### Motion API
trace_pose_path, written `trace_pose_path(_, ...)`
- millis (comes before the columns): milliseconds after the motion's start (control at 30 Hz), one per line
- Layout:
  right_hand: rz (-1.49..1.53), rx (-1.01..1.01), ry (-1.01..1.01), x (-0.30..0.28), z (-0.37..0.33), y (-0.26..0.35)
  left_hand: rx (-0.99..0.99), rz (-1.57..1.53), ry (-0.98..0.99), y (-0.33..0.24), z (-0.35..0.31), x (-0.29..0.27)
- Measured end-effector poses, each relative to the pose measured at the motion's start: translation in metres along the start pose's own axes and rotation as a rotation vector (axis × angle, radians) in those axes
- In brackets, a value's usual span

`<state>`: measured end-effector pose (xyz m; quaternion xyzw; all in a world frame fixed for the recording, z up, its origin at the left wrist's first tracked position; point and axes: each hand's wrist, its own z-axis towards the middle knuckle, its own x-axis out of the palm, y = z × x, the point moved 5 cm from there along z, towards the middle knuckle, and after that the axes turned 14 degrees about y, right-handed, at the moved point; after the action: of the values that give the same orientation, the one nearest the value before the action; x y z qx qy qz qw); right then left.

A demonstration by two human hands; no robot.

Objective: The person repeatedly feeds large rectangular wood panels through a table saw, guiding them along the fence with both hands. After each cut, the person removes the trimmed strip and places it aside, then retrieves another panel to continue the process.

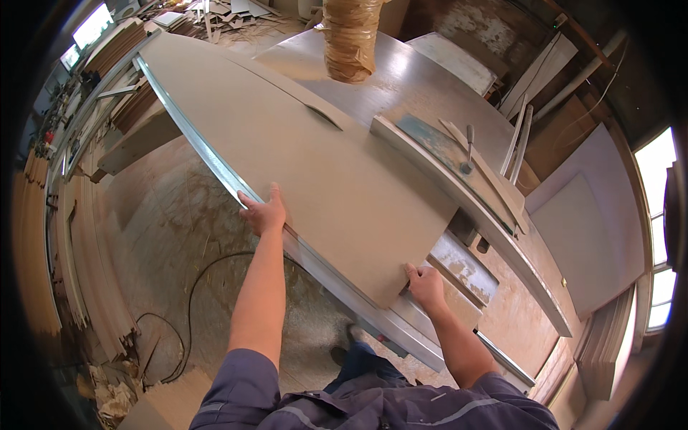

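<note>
A large beige board [322, 179] lies across a metal-topped saw table, stretching from near me toward the far left. On its long left edge, beside a shiny metal rail [197, 150], rests my left hand [264, 213]. The thumb lies on the board's face and the fingers bend over the edge. My right hand [428, 287] is closed on the board's short right end close to the near corner, thumb on top and fingers curled out of sight. A narrow strip along the board's far side looks partly separated by a long slit.
A long fence [473, 201] runs right of the board, with a hammer-like tool [469, 150] and wooden strips behind it. A tape-wrapped duct [351, 39] hangs above the table. Stacked boards [609, 344] stand at right. A cable [190, 315] crosses the dusty floor.
</note>
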<state>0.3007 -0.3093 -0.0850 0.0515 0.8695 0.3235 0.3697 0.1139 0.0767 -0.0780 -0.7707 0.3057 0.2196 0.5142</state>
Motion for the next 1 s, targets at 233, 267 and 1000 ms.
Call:
trace_pose_path(233,0.044,0.015,0.030,0.029,0.034,0.081,0.015,-0.014,0.031,-0.025,0.083,-0.027)
trace_pose_path(267,0.041,-0.001,0.021,0.034,0.040,0.090,0.015,-0.015,0.041,-0.028,0.094,-0.030)
trace_pose_path(1000,-0.061,-0.048,-0.039,0.133,0.149,0.279,0.049,-0.044,0.042,-0.077,0.318,-0.104)
